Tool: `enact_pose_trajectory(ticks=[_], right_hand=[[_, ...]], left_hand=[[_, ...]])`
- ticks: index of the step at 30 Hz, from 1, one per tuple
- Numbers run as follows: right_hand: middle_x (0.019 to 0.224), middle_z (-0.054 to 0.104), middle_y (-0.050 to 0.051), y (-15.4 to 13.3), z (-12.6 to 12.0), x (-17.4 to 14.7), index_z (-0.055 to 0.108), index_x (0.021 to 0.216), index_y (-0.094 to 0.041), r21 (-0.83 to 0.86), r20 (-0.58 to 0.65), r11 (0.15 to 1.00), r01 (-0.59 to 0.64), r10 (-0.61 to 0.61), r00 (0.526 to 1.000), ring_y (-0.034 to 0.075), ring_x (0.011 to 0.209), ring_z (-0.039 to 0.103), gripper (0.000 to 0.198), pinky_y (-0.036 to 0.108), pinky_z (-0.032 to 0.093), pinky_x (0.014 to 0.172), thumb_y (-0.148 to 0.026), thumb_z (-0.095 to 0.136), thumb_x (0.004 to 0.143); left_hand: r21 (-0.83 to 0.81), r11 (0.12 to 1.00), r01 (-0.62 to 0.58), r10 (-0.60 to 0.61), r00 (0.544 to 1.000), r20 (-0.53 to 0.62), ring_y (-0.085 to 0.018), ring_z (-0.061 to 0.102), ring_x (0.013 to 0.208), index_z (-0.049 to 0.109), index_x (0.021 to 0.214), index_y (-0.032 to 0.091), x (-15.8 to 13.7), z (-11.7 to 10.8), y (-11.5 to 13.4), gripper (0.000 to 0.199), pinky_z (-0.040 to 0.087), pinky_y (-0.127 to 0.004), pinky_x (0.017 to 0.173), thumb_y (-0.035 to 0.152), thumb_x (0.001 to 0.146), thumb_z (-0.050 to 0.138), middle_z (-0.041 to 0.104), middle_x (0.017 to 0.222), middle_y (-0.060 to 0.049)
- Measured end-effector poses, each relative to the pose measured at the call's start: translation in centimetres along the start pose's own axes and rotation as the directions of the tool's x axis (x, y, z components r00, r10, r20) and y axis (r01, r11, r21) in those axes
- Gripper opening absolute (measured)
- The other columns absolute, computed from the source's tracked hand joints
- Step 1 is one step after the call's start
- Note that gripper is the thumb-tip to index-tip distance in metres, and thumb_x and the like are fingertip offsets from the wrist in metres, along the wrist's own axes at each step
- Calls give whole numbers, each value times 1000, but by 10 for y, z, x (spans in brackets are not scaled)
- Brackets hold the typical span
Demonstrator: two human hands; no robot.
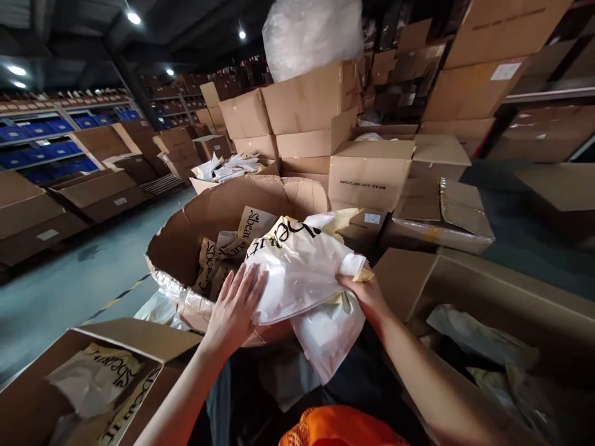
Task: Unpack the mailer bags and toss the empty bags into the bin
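Two white plastic mailing bags, the upper one printed with black script lettering, are held over the front of a large worn cardboard box (181, 248). My right hand (367, 297) grips the bunched right ends of the upper mailing bag (297, 272) and the lower mailing bag (332, 337), its fingers partly hidden by the plastic. Against the left side of the upper bag, my left hand (237, 303) lies flat with its fingers stretched out. Inside the big box, several yellowish printed mailing bags (253, 226) stand behind my left hand.
An open carton (158, 347) at lower left contains similar bags. Another open carton (488, 279) at right holds plastic packages. Stacked boxes (307, 99) rise behind, topped by a clear plastic bundle (313, 37). Shelves with blue bins (41, 139) stand far left.
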State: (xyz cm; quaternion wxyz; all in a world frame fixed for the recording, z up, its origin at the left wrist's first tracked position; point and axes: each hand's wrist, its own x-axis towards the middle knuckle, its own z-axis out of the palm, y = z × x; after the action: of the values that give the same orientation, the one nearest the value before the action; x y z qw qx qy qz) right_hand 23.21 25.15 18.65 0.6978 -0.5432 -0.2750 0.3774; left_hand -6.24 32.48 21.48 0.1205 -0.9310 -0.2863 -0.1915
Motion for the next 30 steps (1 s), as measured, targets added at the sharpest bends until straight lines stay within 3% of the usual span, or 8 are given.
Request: enact_pose_trajectory(ticks=[3, 5, 8, 10, 12, 17, 21, 30], right_hand=[[82, 62, -2, 6, -3, 1, 56, 90, -22, 123, 54, 992, -39, 33, 998, 16, 72, 57, 53, 26, 48, 64, -37, 89, 52], [81, 60, -3, 10, -7, 2, 55, 88, -22, 156, 92, 986, -54, 40, 995, 14, 68, 55, 55, 24, 46, 60, -41, 91, 50], [86, 60, -2, 18, -15, 3, 55, 82, -21, 97, 76, 995, -31, 24, 997, 12, 69, 54, 52, 21, 43, 58, -40, 92, 51], [93, 61, -1, 22, -20, 3, 55, 81, -20, 38, 42, 999, -15, 13, 999, 13, 75, 56, 50, 22, 45, 62, -39, 92, 53], [94, 61, 0, 25, -22, 2, 55, 81, -20, -15, 2, 1000, -10, 10, 1000, 14, 78, 57, 51, 22, 46, 64, -40, 92, 53], [89, 61, -1, 30, -23, 0, 55, 83, -20, -38, -42, 999, -21, 20, 999, 12, 72, 56, 54, 21, 45, 59, -43, 92, 51], [84, 61, -2, 31, -23, 2, 55, 81, -20, -40, -45, 999, -15, 13, 999, 11, 65, 54, 54, 21, 44, 55, -43, 93, 49], [87, 64, -1, 30, -21, 4, 55, 77, -19, -16, -137, 999, -46, 43, 990, 13, 73, 59, 59, 22, 47, 59, -39, 95, 40]], left_hand=[[-105, 994, 33, -41, 996, -78, -27, 59, 127, 59, 136, 11, 9, -20, -15, 66, 45, -37, 109, 4, 73, 42, 62, 138, -13], [-219, 922, 318, -341, 937, -73, -24, 71, 97, 71, 113, 13, 20, -48, -30, 40, 55, -30, 83, 15, 81, 46, 76, 105, -9], [-470, 500, 728, -789, 606, 99, -14, 55, 50, 68, 82, 14, 43, -97, -54, 28, 41, -22, 46, 42, 85, 63, 61, 56, 1], [-691, 177, 700, -847, 467, 256, -10, 48, 45, 65, 84, 13, 54, -122, -71, 35, 40, -19, 43, 44, 74, 77, 58, 55, 4], [-803, -56, 593, -822, 430, 374, -11, 54, 48, 65, 90, 10, 54, -136, -86, 49, 47, -21, 46, 41, 60, 89, 65, 63, 1], [-766, -375, 522, -740, 330, 587, -20, 67, 58, 68, 94, 5, 17, -130, -106, 62, 60, -30, 55, 29, 46, 98, 74, 75, -9], [-703, -481, 523, -683, 280, 675, -22, 69, 60, 70, 89, 5, -9, -116, -104, 62, 62, -32, 56, 29, 41, 100, 75, 74, -11], [-674, -485, 557, -698, 218, 682, -19, 65, 53, 72, 77, 7, -13, -105, -100, 64, 58, -27, 48, 37, 28, 101, 71, 63, -6]])
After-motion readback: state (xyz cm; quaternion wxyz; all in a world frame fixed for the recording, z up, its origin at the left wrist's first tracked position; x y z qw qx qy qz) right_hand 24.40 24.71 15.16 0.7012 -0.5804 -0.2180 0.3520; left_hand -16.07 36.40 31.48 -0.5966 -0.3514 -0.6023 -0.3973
